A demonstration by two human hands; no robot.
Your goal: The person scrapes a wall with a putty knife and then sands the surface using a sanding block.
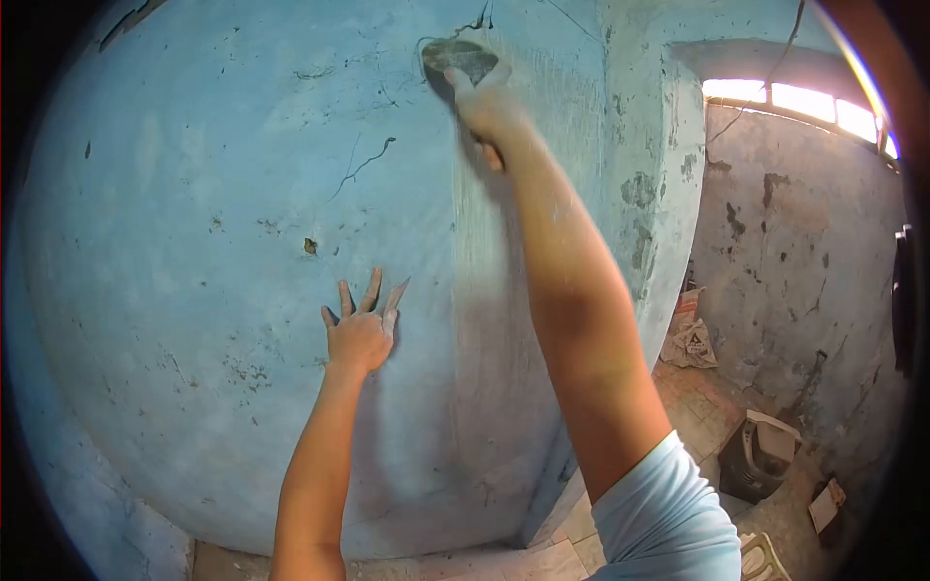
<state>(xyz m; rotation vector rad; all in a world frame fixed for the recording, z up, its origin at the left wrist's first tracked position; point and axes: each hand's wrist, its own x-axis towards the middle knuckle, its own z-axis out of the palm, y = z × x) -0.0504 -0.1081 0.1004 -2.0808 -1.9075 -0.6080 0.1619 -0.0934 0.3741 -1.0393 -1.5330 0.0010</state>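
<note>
2 hands well apart. Right hand (487, 108) wrapped round scraper (463, 56) — dark blade (442, 60) high up at blue wall (242, 145), just below crack (473, 21). Left hand (360, 339) lower down, fingers (372, 290) spread on wall. Pale streaky strip (489, 281) runs down wall below scraper — grey box (760, 455) on floor (699, 426) at right.

Look at that sleeve (668, 513), lower right of the frame: light blue, short, wrinkled in folds, and we can trace its hem round the upper right arm (576, 290). Below it, all bare, right out to the right hand (489, 111); lower left, we've got a bare left forearm (315, 465) and bare left hand (358, 341).
</note>
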